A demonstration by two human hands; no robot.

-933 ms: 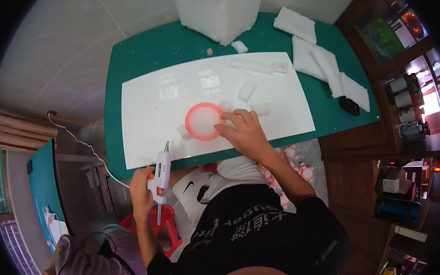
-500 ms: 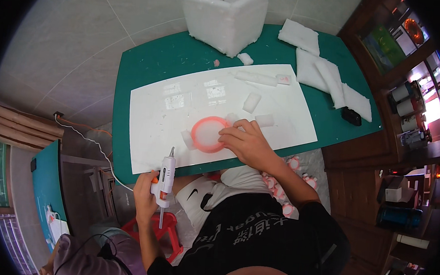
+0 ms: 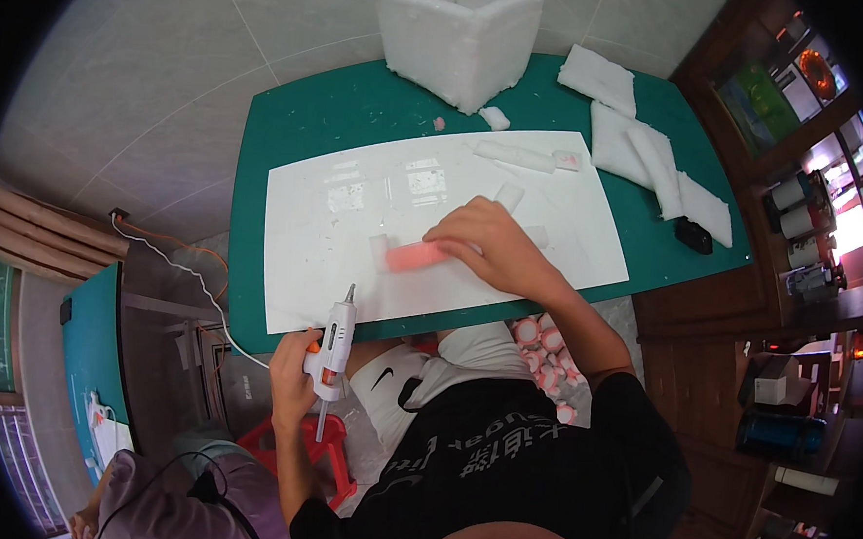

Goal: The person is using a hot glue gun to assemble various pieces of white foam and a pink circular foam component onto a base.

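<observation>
Head view shows the right hand closed over a pink ring stood on edge, fingers pinching its rim against the white sheet. At eight o'clock from it, the left hand is wrapped around a white glue gun, nozzle aimed at twelve o'clock, just off the near edge of the green table. Small foam blocks lie at twelve o'clock; a foam box stands beyond. Gluing looks to be in hand; the next move likely calls for bringing nozzle to ring while holding it steady.
</observation>
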